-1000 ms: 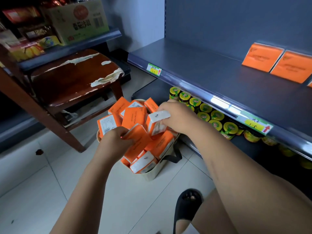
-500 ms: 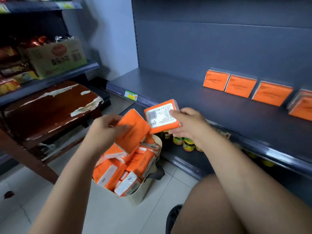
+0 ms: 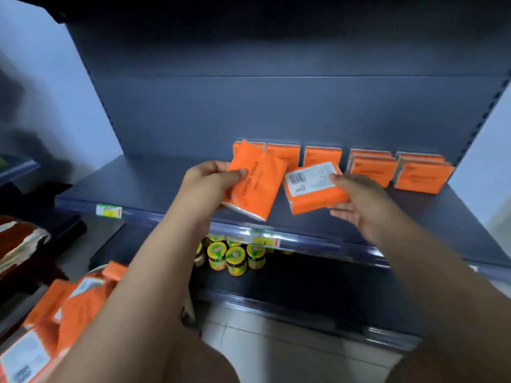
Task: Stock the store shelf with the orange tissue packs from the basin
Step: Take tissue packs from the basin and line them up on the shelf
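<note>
Stocking looks partly done, judging by the shelf point(image 3: 143, 183): a row of packs point(image 3: 370, 168) stands along its back against the dark rear panel, from about the middle to the right end, and the two right-hand places seem doubled front to back. Two more are in hand. The left hand point(image 3: 206, 186) grips a lettered pack point(image 3: 257, 186) by its left edge, thumb on top, tilted above the front half of the shelf near the row's left end. The right hand point(image 3: 365, 208) holds a barcode pack point(image 3: 315, 189) label side up, thumb on its right end and fingers curled beneath, close beside the first. Neither pack touches the shelf, as far as I can tell. Plenty is left: a blurred heap of packs point(image 3: 63, 313) fills the basin point(image 3: 95, 270) at lower left, and the row has not reached the shelf's left half. The shelf is a flat dark blue board with price tags point(image 3: 108, 211) on its front lip. Jars point(image 3: 235, 258) with yellow-green lids sit on the level below, pale tiles point(image 3: 276, 352) cover the floor, and a worn brown stool point(image 3: 19, 244) shows at the left edge.
</note>
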Demonstrator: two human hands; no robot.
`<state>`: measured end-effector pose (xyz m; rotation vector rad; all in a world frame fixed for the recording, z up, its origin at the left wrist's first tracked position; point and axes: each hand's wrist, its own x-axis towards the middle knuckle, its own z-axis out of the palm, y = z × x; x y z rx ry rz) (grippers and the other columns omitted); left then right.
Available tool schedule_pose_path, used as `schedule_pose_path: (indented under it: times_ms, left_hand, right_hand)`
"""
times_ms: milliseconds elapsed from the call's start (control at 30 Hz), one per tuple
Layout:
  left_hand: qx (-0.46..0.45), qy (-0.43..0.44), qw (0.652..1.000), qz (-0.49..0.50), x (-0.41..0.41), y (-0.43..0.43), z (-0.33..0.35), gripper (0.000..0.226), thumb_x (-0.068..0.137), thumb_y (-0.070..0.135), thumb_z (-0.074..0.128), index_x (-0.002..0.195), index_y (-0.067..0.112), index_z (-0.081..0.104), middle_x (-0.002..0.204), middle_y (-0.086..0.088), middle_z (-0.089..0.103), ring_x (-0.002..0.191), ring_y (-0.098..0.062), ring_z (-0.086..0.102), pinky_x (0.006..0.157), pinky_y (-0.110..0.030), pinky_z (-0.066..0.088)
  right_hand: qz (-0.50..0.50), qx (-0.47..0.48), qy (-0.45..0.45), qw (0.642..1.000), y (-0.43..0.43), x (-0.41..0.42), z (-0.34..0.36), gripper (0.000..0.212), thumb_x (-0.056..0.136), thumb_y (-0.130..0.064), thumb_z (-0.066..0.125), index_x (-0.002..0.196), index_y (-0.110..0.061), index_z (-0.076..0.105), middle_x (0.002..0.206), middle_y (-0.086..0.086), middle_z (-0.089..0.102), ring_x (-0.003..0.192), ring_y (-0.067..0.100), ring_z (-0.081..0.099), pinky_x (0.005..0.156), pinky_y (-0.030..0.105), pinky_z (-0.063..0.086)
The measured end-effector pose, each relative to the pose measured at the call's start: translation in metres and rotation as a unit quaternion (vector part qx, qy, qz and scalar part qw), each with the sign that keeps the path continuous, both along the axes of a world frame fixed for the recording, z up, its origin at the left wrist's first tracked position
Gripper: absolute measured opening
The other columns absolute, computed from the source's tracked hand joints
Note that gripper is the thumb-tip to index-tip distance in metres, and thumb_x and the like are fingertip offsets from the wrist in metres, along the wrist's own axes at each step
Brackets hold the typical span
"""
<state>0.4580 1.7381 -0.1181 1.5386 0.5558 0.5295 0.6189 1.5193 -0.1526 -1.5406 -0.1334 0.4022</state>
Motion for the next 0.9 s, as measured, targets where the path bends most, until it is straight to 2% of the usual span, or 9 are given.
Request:
schedule_pose_path:
  times_ms: [100,200,300,367,467,533,633,800,900]
  left_hand:
    - [0.037,0.004,0.999,-0.028,0.036,-0.015,0.003,0.018,0.089,0.01,0.076,0.106,0.008,0.073,0.089,-0.003,0.078,0.071,-0.012,0.072,0.063,-0.023,0.056]
    - [0.132,0.004,0.991,-0.03,0.057,-0.017,-0.003,0.017,0.085,0.005,0.079,0.1,0.013,0.075,0.094,-0.004,0.078,0.08,-0.016,0.072,0.076,-0.031,0.056]
    - [0.136,-0.02,0.99,-0.008,0.065,-0.017,-0.026,0.018,0.084,0.005,0.08,0.096,0.019,0.077,0.093,0.001,0.078,0.086,-0.019,0.073,0.081,-0.036,0.057]
    - [0.111,-0.036,0.993,-0.002,0.071,-0.018,-0.045,0.022,0.085,0.003,0.079,0.098,0.021,0.077,0.093,0.003,0.078,0.085,-0.014,0.072,0.083,-0.036,0.058]
    - [0.132,-0.016,0.991,-0.022,0.092,-0.014,-0.059,0.024,0.085,0.004,0.079,0.099,0.024,0.078,0.095,0.006,0.079,0.088,-0.01,0.073,0.085,-0.033,0.059]
    - [0.163,-0.006,0.986,-0.039,0.107,-0.009,-0.059,0.024,0.085,0.006,0.079,0.101,0.025,0.078,0.096,0.009,0.078,0.09,-0.01,0.073,0.083,-0.03,0.057]
    - [0.135,-0.047,0.989,-0.04,0.13,-0.004,-0.056,0.026,0.086,0.004,0.079,0.104,0.023,0.077,0.096,0.007,0.079,0.089,-0.008,0.073,0.08,-0.024,0.055]
    - [0.094,-0.053,0.994,-0.022,0.15,-0.008,-0.082,0.027,0.087,0.005,0.079,0.105,0.026,0.076,0.095,0.01,0.079,0.089,-0.007,0.073,0.075,-0.018,0.056]
    - [0.075,-0.039,0.995,-0.047,0.152,-0.007,-0.092,0.029,0.088,0.004,0.077,0.111,0.023,0.076,0.098,0.009,0.079,0.092,-0.009,0.075,0.077,-0.021,0.059]
  right_hand:
    - [-0.051,0.029,-0.006,0.998,-0.01,0.02,0.002,0.027,0.098,-0.03,0.067,0.124,-0.031,0.057,0.103,0.004,0.075,0.064,0.024,0.074,0.057,0.028,0.054]
    - [-0.092,0.019,-0.008,0.996,-0.02,0.034,0.002,0.015,0.102,-0.023,0.06,0.115,-0.031,0.062,0.103,0.007,0.073,0.057,0.025,0.071,0.048,0.024,0.051]
    - [-0.096,0.028,0.046,0.994,-0.024,0.042,0.002,0.01,0.101,-0.023,0.062,0.107,-0.022,0.069,0.101,0.011,0.074,0.063,0.025,0.072,0.048,0.024,0.053]
    - [-0.103,0.083,0.106,0.985,-0.022,0.048,0.002,0.016,0.098,-0.019,0.064,0.11,-0.014,0.073,0.106,0.012,0.073,0.079,0.027,0.072,0.053,0.028,0.057]
    - [-0.113,0.141,0.16,0.97,-0.02,0.062,-0.001,0.033,0.099,-0.005,0.044,0.118,-0.006,0.072,0.112,0.016,0.072,0.099,0.032,0.07,0.068,0.038,0.059]
    - [-0.098,0.149,0.177,0.968,-0.019,0.072,-0.005,0.049,0.094,0.007,0.03,0.116,-0.006,0.071,0.112,0.018,0.072,0.102,0.034,0.069,0.077,0.039,0.058]
    - [-0.061,0.14,0.17,0.973,-0.016,0.089,-0.012,0.066,0.082,0.017,0.021,0.111,-0.009,0.074,0.109,0.017,0.074,0.1,0.035,0.07,0.087,0.041,0.058]
    - [-0.003,0.121,0.1,0.988,-0.017,0.104,-0.024,0.076,0.077,0.029,0.032,0.125,-0.017,0.07,0.121,0.01,0.074,0.115,0.024,0.069,0.098,0.039,0.056]
    - [-0.021,0.068,-0.001,0.997,-0.017,0.107,-0.028,0.065,0.081,0.025,0.054,0.121,-0.024,0.069,0.103,0.012,0.076,0.103,0.022,0.071,0.099,0.036,0.054]
